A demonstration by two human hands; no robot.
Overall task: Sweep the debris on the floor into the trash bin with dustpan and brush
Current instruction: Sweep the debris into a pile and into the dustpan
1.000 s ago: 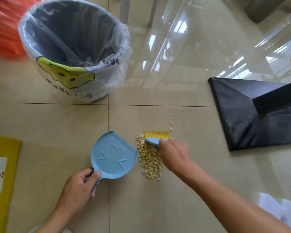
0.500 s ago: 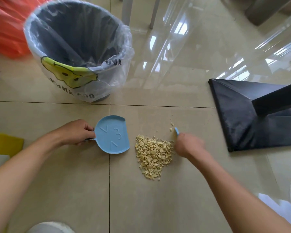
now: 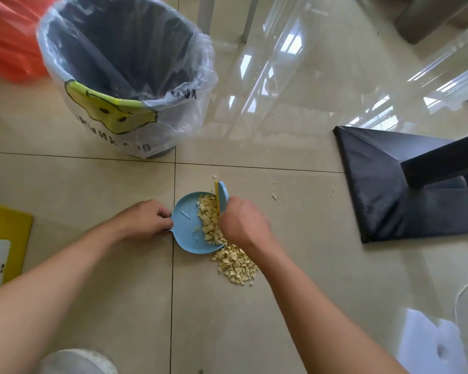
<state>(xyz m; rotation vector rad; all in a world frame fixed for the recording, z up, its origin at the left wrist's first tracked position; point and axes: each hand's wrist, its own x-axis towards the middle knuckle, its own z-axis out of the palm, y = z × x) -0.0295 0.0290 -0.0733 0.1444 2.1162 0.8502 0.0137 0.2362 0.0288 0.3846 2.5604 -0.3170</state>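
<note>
A small blue dustpan (image 3: 188,228) lies flat on the tiled floor, and my left hand (image 3: 143,221) grips its handle from the left. My right hand (image 3: 241,225) holds a blue brush with yellow bristles (image 3: 220,197) upright at the pan's right lip. Pale yellow debris (image 3: 237,261) lies partly inside the pan and partly in a heap on the floor just below it. A few crumbs (image 3: 274,195) are scattered to the right. The trash bin (image 3: 125,74), lined with a clear bag, stands behind the pan to the left.
A black square stand base with a post (image 3: 405,182) sits to the right. An orange bag (image 3: 8,39) lies behind the bin. A yellow and white object (image 3: 3,247) is at the left edge. White table legs (image 3: 227,14) stand at the back.
The dustpan has shifted right to the pile. My right hand has swept the brush leftwards, pushing much of the debris onto the pan.
</note>
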